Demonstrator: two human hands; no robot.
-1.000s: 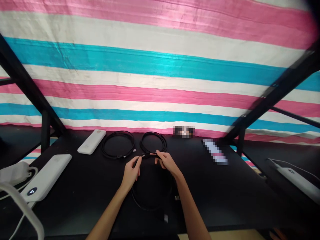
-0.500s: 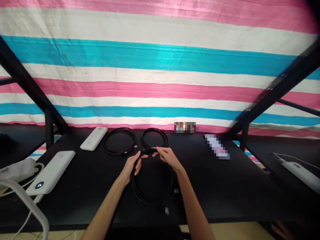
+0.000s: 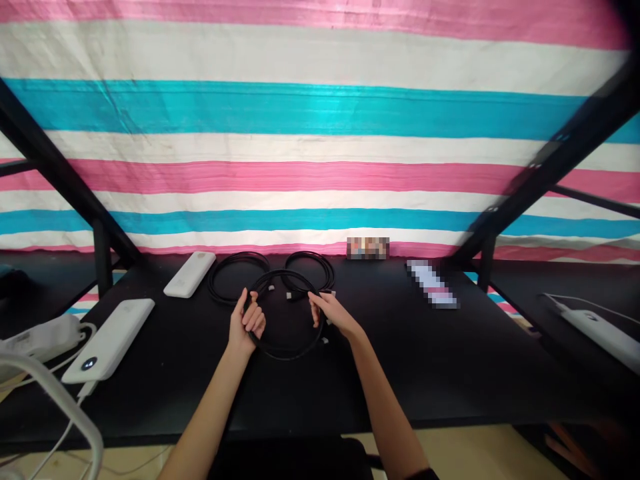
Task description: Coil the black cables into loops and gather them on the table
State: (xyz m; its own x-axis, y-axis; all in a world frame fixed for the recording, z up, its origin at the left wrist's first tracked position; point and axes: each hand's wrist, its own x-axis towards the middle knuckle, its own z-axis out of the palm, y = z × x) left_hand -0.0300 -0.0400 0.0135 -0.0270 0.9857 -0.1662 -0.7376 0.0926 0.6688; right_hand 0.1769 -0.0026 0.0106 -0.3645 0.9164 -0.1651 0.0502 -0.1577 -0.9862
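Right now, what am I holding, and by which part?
The nearest cable coil: your left hand holds its left side, and your right hand its upper right.

Over a black tabletop [image 3: 450,367], your left hand [image 3: 247,323] and right hand [image 3: 333,312] hold opposite sides of a black, ring-shaped cable coil [image 3: 286,358]; two similar black cable loops [image 3: 212,283] lie beyond, two white, slab-shaped devices [image 3: 110,341] at left, before a pink-white-and-blue striped sheet [image 3: 320,110].

Right of the right hand [image 3: 327,312], desk [image 3: 415,373] lies open to the pixelated strip [image 3: 433,285]; the cable loop [image 3: 287,358] spans to the left hand [image 3: 248,319], two coils [image 3: 211,285] [image 3: 331,268] obstruct behind, power banks [image 3: 109,341] [image 3: 190,275] leftward.
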